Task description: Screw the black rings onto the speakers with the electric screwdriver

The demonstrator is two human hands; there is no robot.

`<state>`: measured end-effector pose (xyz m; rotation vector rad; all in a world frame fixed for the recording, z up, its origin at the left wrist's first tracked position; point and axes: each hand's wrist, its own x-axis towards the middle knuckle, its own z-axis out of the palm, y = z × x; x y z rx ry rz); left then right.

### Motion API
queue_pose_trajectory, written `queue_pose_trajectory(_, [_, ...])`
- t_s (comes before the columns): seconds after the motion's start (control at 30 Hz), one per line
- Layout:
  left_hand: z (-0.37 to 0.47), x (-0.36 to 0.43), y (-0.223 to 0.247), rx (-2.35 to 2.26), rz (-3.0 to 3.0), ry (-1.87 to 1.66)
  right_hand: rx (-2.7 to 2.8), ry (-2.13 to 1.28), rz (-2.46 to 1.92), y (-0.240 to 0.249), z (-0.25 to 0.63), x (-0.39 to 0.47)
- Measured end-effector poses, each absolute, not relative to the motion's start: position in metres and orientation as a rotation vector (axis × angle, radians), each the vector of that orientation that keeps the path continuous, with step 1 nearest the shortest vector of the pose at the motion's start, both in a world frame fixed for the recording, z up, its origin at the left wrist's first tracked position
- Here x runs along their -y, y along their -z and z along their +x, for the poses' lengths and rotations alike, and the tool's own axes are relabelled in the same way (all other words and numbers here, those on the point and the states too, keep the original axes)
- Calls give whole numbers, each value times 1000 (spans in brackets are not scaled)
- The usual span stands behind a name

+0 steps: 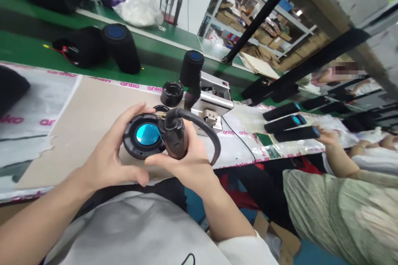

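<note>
- Ring (129, 137): between the two hands, over the cardboard (90, 120); blue disc (148, 133) seated inside it.
- Left hand (108, 153): fingers loosely cupped round the ring's left edge, thumb standing clear — whether they grip cannot be told.
- Right hand (194, 163): fingers wrapped round a corded tool (176, 143), which stands at the ring's right edge, tip hidden.
- Progress: disc in place; work at the right edge seemingly under way — how much is finished or left cannot be told.
- Beyond: black cup (172, 94) and silver machine (219, 110) on the surface (245, 118); farther right, three cylinders (283, 124), a co-worker's hand (328, 137) at the nearest.
</note>
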<state>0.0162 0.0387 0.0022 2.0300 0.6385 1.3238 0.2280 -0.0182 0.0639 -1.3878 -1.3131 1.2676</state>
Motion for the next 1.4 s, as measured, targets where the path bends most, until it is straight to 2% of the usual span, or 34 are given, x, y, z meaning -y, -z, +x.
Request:
queue_pose_trajectory(0.2, [24,-35,-3,-886,1918,-1426,1107,-1339,-1220,-75,253,20])
queue_pose_trajectory(0.37, [22,-34,-4,-892,1828,-1421,789,-646,-853,-94,295,16])
queue_pose_trajectory(0.47, [22,-38,-5,-918,1823,-1427,707,-401,-730,-104,310,17])
queue_pose_trajectory(0.57, [21,-41,-8,-880,1831,-1430,736,-405,-712,-108,312,25])
queue_pose_trajectory(0.77, [13,-45,-13,-978,1910,-1344,823,-630,-872,-103,307,30])
queue_pose_trajectory(1.07, [17,-46,-13,-927,1962,-1436,784,-278,-700,-118,331,-25])
queue_pose_trajectory(1.23, [36,-51,-14,-908,2014,-1465,934,-419,-501,-108,330,-55])
queue_pose_trajectory(1.4, [60,-53,-9,-752,1999,-1375,1115,-520,-650,-97,324,-68])
